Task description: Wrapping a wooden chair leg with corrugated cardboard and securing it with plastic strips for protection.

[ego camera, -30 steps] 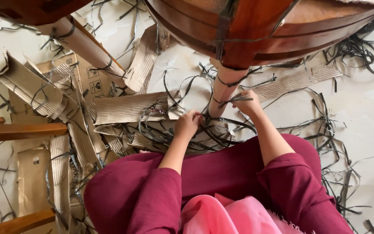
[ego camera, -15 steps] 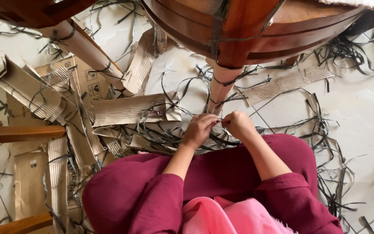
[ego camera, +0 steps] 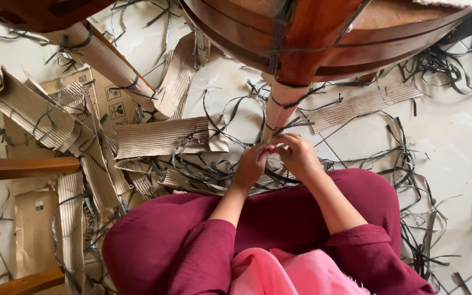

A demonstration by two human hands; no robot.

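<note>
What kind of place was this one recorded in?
Probably a room at home or a furniture storeroom where wrapped furniture is being unpacked. A wooden table stands on a pale tiled floor, its leg wrapped in paper, with torn cardboard and black straps strewn around the hands.

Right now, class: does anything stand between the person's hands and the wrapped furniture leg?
Nothing visible does. The left hand and right hand meet at the paper-wrapped leg, fingers on its dark straps.
</note>
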